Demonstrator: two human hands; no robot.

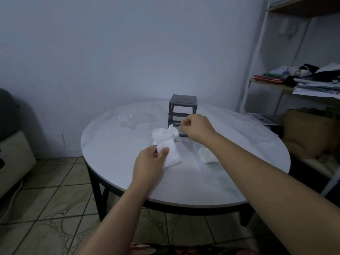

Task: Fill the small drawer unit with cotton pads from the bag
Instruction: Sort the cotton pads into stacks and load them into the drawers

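Cotton pads [163, 136] are lying heaped against the grey drawer unit [182, 107] near the table's [128, 172] far edge; left hand [149, 161] is pinching a flat stack [172, 153]; right hand [195, 127] is sitting curled at a lower tier, hold not discernible; stack is probably needing squaring and level entry.

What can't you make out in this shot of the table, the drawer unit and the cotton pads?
Head view: lower drawers of the drawer unit sit behind the right hand; their contents are hidden.
Whether the right hand's curled fingers pinch anything: too small, blurred.
The clear bag: dim, see-through; contents unclear.
Pad count in the stack that the left hand holds: blurred.
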